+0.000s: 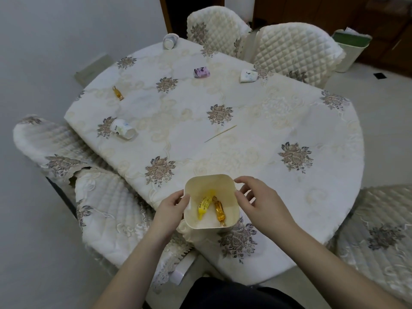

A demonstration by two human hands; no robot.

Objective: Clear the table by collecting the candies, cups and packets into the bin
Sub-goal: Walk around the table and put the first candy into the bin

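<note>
left hand (172,205) gripping bin (231,186), right hand (259,198) touching

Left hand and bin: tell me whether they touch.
Touching. The head view shows the left hand with its fingers curled against the bin's left wall at the rim.

We have one wide-angle view, worn on the head, looking forward and steeply down. Our fingers (242,186) sit close at the lower centre; beyond them the surface (256,121) stretches away, with chairs (289,45) farther off at the frame's top.
</note>
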